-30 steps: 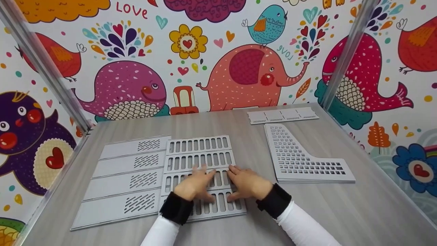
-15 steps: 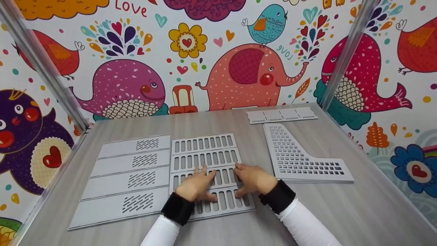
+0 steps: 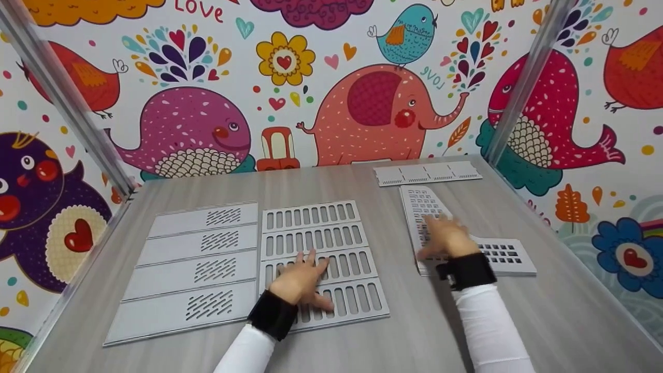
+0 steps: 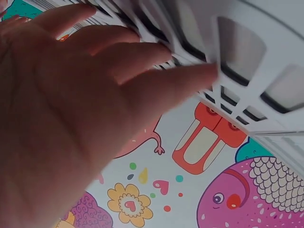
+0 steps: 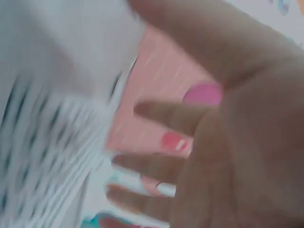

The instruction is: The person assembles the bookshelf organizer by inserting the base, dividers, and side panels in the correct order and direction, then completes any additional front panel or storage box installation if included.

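My left hand (image 3: pixel 300 281) rests with spread fingers on a light grey slotted panel (image 3: pixel 357 264), which lies flat in the middle of the table in four-row form. In the left wrist view the fingertips (image 4: pixel 209 72) meet the slotted surface. My right hand (image 3: pixel 448 237) is over an L-shaped grey panel (image 3: pixel 505 254) with rows of small square holes, its fingers spread and holding nothing. The right wrist view is blurred and shows the fingers (image 5: pixel 161 114) apart beside the perforated panel (image 5: pixel 42 152).
Left of the slotted panel lies a wide grey panel (image 3: pixel 166 274) with slanted slits, its edge close alongside. A narrow grey strip (image 3: pixel 427 173) lies at the back right. Metal posts (image 3: pixel 72 98) and a cartoon-patterned wall (image 3: pixel 290 114) bound the wood-grain table (image 3: pixel 321 186).
The slotted panel shifted right, away from the slit panel, with both hands on it. My right hand then left it and moved right over the L-shaped panel; the left hand stayed.
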Tool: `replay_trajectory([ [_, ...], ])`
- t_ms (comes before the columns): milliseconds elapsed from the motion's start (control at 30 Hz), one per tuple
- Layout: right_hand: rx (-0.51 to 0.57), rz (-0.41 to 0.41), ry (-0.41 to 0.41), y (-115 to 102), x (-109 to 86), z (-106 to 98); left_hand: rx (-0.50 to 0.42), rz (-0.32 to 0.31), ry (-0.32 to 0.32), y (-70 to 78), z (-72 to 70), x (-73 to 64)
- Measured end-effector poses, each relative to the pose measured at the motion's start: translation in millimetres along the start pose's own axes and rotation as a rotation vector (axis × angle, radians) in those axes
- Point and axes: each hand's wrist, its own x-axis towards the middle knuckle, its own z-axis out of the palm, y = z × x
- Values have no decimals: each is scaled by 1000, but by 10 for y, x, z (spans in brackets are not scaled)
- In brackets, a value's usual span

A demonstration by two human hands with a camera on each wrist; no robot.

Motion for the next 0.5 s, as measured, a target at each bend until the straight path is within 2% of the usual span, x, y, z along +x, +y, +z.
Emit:
replay_trajectory([
  [100,21,108,-55,289,-6,-39,-1,-2,-18,7,7,-14],
  [267,179,112,-127,528,15,-40,28,2,-9,-5,20,0],
  [333,226,106,-126,561,35,-38,27,5,0,-22,29,17],
  [500,248,131,-70,641,61,-49,14,3,20,-67,38,52],
])
